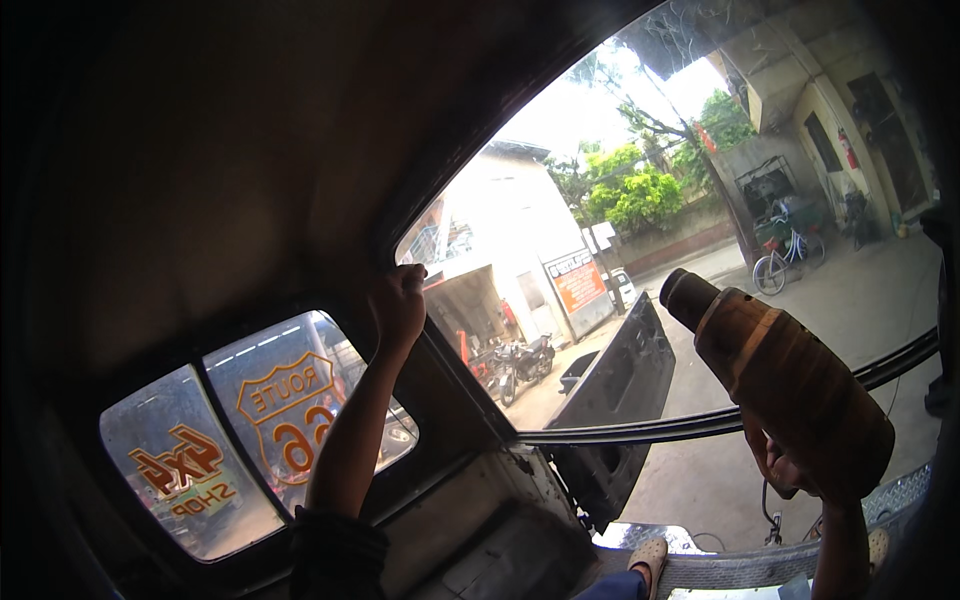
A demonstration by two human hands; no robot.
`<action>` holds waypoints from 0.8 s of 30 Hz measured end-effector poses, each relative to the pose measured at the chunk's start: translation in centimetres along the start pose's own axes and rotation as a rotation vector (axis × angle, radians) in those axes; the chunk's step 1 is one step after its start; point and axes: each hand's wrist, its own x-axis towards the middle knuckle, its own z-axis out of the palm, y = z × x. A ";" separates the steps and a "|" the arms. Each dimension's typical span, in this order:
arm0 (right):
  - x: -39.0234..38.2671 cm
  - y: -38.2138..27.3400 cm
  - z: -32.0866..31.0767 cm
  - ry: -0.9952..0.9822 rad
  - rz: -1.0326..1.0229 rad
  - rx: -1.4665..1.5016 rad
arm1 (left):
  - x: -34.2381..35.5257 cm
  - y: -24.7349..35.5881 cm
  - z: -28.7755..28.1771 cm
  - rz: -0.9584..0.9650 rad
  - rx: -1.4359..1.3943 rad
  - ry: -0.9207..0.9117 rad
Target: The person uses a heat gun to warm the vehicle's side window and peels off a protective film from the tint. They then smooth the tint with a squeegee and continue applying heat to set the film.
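Observation:
My left hand (401, 310) is raised to the upper left corner of the large window frame (396, 236), its fingers closed at the edge; what they hold, if anything, is too small to make out. On the right, my right hand (775, 460) grips a bulky brown, stained power tool (785, 385) from below, its dark cylindrical nozzle (688, 298) tilted up toward the window opening. A cord or hose hangs below the tool.
I am inside a vehicle with a dark headliner (220, 180) and a decal-covered side window (270, 360). Outside are a lowered dark tailgate panel (615, 390), motorcycle (525, 365), bicycle (785, 255) and buildings. My sandaled foot (648, 565) rests near the metal step (670, 540).

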 end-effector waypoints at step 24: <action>-0.3 -0.5 6.6 0.053 0.013 2.273 | -3.3 2.4 -2.1 0.028 -0.020 -0.085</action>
